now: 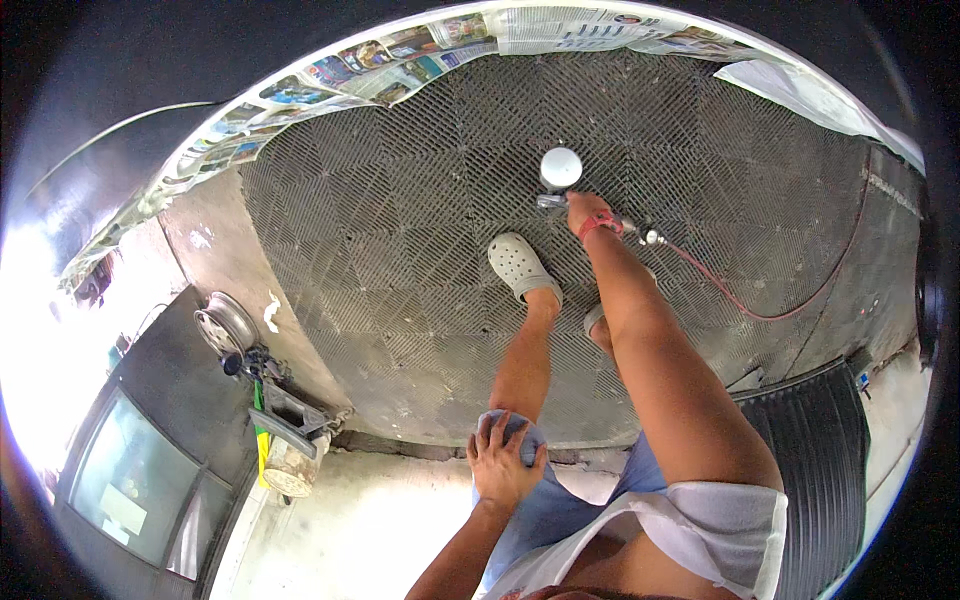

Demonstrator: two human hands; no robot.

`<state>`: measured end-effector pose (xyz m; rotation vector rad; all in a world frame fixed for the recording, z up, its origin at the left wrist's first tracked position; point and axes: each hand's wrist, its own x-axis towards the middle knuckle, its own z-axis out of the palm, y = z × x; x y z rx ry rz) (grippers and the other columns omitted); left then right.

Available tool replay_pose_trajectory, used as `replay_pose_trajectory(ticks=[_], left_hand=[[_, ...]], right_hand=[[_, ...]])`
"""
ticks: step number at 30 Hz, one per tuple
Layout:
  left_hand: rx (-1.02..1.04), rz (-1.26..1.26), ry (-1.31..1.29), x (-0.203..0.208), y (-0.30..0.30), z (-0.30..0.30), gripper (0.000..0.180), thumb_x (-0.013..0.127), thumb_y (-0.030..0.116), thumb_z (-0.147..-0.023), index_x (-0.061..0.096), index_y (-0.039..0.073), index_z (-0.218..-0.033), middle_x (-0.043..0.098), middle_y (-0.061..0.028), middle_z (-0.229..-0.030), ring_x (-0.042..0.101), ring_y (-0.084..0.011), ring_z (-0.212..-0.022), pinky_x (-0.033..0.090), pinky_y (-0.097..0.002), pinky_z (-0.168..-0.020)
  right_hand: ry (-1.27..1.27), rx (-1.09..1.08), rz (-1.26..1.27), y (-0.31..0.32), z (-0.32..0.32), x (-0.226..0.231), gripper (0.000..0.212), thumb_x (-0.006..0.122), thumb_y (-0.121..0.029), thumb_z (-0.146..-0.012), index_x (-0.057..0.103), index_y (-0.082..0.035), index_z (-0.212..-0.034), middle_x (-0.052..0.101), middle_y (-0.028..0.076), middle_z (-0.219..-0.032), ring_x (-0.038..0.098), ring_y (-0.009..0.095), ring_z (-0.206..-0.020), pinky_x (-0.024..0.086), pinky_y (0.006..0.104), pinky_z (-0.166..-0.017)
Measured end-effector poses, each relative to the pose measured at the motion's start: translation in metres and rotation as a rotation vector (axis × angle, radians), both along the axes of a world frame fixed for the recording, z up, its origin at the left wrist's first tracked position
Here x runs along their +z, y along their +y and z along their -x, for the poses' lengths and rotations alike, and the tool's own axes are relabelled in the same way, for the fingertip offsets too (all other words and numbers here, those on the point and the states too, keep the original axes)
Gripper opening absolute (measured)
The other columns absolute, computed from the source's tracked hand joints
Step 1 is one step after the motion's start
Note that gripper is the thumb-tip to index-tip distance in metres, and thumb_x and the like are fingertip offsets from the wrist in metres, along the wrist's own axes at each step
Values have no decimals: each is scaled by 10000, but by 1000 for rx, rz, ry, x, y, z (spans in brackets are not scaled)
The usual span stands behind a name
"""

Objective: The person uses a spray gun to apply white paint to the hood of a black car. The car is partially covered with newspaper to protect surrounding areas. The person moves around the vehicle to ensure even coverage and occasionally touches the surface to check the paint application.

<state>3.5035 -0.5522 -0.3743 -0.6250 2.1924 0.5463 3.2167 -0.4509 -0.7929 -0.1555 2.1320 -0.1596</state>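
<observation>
**Standing on grid floor, spray gun held low in right hand**

Nearest the camera: white shirt (720, 530), bottom of frame, over blue shorts (545, 510). Both forearms enter from the lower edge.

Left hand (503, 462): rests flat on the left thigh, fingers spread, palm down on the blue cloth above the knee. It grips nothing; the hand is open against the leg.

Right hand (588, 212): arm stretched straight down and forward, red band at the wrist. Fingers are wrapped shut around the handle of a spray gun (556, 198). The gun sits at the far end of the arm, near the middle of the frame, just above the foot in the clog. Its round pale cup (561, 166) stands on top, seen from above.

Red hose (760, 305): runs from the metal fitting beside the right wrist, curves rightward over the floor and climbs toward the right edge.

Feet: grey clog (520, 265) on the left foot, flat on the floor; the right foot is mostly hidden behind the right arm.

Floor (400, 220): dark grid mat, worn. Sheets of newspaper (420, 60) line its far edge.

Left side: a wheel rim (225, 325) and a tool cart (285, 425) on a concrete strip, next to a dark car (140, 480).
</observation>
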Motion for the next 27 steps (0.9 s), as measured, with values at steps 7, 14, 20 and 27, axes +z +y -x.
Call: replay_pose_trajectory(ticks=[7,14,20,27], left_hand=[[-87,4,45,0,-2,5,455,802,395,-764,769,169,-1158,600,-115,-1408,494,-416,-1358,385,-577,-1125],[-154,-50,-62,0,8,-6,525,770,488,-800,742,198,-1238,545,-123,-1492,429,-396,-1426,388,-574,-1132],[-654,-143,-268,6,10,-46,795,560,712,-914,440,284,-1573,175,-213,-1704,167,-473,-1553,252,-615,-1225],[-685,-360,-588,90,6,7,833,403,775,-973,299,289,-1642,217,-270,-1682,144,-434,-1578,217,-514,-1271]], right_hand=[[-159,20,83,35,32,20,718,747,-316,-911,467,-93,-1534,616,200,-1424,578,363,-1339,460,443,-1132],[-61,13,81,70,-10,187,801,685,-385,-947,327,-119,-1612,365,196,-1642,326,378,-1532,219,610,-1247],[-287,164,343,226,-230,370,756,566,-573,-958,402,-195,-1592,314,176,-1645,293,430,-1505,243,605,-1229],[-487,-404,564,367,-398,560,694,436,-550,-1046,329,-196,-1633,77,198,-1732,169,402,-1580,205,482,-1283]])
